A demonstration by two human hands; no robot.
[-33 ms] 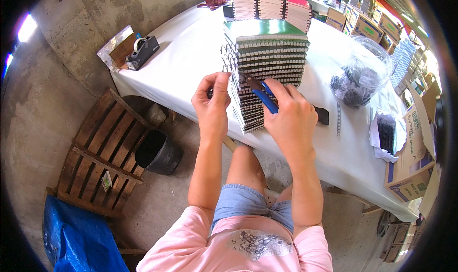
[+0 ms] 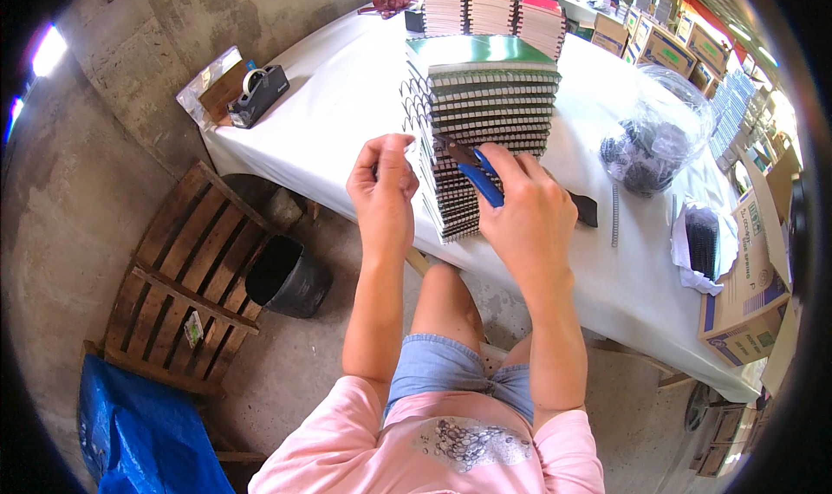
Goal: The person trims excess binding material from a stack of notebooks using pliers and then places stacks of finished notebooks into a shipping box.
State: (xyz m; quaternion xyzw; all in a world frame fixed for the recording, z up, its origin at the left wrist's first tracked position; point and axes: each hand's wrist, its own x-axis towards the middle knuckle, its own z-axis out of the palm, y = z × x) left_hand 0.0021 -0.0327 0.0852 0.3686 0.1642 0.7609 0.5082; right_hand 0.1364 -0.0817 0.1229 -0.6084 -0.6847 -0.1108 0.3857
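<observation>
A tall stack of spiral-bound notebooks [image 2: 494, 104] with a glossy green cover on top stands at the table's near edge, its dark bindings turned toward me. Coil ends [image 2: 414, 104] stick out from its left side. My right hand [image 2: 527, 201] is closed round blue-handled wire cutters [image 2: 479, 178], whose jaws touch or nearly touch the stack's left front corner. Just left of that corner, my left hand [image 2: 384, 180] is closed, thumb and index finger pressed together by the coil ends. What its fingers hold, if anything, is too small to tell.
A tape dispenser [image 2: 257, 95] sits at the table's left. Behind are notebook stacks [image 2: 494, 10]. To the right lie a plastic bag of black coils [image 2: 650, 147], a loose coil [image 2: 615, 217], a paper-wrapped bundle [image 2: 704, 243] and a carton [image 2: 750, 277]. A black bucket [image 2: 290, 277] stands below.
My left hand has shifted very slightly, its fingertips drawing a little down and left from the coil ends. The wire cutters have barely moved.
</observation>
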